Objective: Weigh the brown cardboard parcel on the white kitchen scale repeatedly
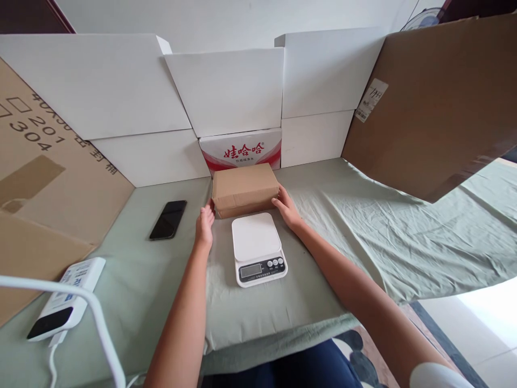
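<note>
A small brown cardboard box [245, 188] rests on the green cloth just behind a white kitchen scale [257, 247]. My left hand [204, 222] presses against the box's left end and my right hand [286, 207] against its right end, so both hands grip it between them. The box sits low, at or just above the cloth; I cannot tell if it is lifted. The scale's platform is bare and its display faces me.
A black phone [168, 219] lies left of the box. A white power bank [67, 298] with a white cable [100, 328] sits at the near left. White panels, a red-lettered carton [241, 149] and brown cardboard sheets [436, 102] wall the table [404, 231].
</note>
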### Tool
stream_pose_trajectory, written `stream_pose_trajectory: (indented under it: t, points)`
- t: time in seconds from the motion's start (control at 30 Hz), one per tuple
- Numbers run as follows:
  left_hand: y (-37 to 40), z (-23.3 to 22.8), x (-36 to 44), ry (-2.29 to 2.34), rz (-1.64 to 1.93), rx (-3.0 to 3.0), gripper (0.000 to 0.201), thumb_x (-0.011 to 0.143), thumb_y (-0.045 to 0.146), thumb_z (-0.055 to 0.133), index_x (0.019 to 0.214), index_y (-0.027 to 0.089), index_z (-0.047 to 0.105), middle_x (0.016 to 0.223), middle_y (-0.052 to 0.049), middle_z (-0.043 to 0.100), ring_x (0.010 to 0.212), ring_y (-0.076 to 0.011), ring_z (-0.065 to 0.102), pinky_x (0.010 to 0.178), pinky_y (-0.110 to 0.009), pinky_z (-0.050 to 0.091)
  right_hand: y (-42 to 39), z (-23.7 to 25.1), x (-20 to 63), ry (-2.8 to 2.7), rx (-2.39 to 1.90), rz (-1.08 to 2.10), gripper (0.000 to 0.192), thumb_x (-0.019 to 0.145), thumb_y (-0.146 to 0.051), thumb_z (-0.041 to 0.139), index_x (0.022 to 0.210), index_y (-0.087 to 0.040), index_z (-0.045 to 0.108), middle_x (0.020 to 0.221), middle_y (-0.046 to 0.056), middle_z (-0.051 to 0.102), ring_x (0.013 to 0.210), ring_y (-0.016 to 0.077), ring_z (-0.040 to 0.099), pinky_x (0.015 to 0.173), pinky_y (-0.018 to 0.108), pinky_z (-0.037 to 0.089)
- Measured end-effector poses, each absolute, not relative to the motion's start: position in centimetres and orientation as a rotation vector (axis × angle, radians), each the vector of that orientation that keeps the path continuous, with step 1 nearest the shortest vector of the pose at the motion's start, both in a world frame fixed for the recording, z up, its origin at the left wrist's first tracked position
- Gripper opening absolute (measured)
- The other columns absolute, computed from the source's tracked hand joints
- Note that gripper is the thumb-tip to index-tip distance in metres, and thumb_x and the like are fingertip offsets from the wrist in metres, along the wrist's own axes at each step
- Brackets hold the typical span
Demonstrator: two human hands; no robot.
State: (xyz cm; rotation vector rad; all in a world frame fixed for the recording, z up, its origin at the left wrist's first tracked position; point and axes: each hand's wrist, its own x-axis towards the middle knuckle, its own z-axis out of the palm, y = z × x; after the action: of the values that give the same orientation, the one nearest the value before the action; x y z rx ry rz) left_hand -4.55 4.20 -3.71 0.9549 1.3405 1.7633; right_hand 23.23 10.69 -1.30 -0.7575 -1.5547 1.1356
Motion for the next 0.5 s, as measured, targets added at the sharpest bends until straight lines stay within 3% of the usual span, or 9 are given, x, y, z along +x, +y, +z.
stream_pose_trajectory:
  t: [0.2,0.5]
  points:
    - [3.8,-2.9,-3.8,1.366,1.771,0.962,0.104,0.070,0.089,0.057,0.141,0.013,0.063,0.156,-0.025,0.048,0.145,-0.0387,0.046,0.121,-0.051,0.033,10.3,-0.8,23.0,-1.567,-0.732,1.064,0.079,0.087,-0.058,0.064,0.156,-0.031,0.037,0.161,0.008,0.043,0.142,0.0318,0.048,0.119,0.055,0.042]
    - [-5.9,-2.2,-2.0,1.297,1.772,1.227,0.082,0.082,0.078,0.056,0.135,0.016,0.068,0.144,-0.019,0.062,0.147,-0.0379,0.043,0.122,-0.053,0.032,2.8,-0.8,27.1,-1.679,-0.693,0.711,0.076,0.092,-0.064,0.059,0.158,-0.038,0.030,0.160,0.008,0.039,0.150,0.0333,0.037,0.122,0.056,0.039]
